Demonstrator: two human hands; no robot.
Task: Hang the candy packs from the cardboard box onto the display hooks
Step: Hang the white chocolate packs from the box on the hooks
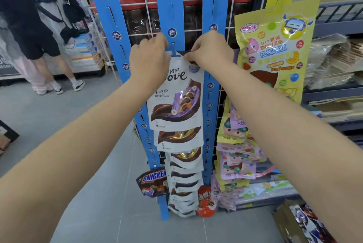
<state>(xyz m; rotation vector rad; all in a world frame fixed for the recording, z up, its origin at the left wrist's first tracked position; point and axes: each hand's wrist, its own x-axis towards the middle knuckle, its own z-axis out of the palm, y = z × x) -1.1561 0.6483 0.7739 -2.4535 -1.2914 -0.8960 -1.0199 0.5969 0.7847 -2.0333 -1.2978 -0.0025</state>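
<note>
A person in black shorts [23, 17] stands on the grey floor [59, 115] at left; red-lidded jars [134, 19] sit behind wire mesh [141, 34].

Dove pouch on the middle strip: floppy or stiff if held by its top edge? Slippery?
Likely floppy: the Dove pouch hangs limp and slightly rippled from its top edge, pinched by left hand and right hand. Probably light, since fingertip pinches seem enough to hold it. Glossy film shows glare, so possibly slick.

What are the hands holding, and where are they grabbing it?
Both hold the white Dove pack by its top edge: the left hand at the top left corner, the right hand pinching the top right corner.
</note>
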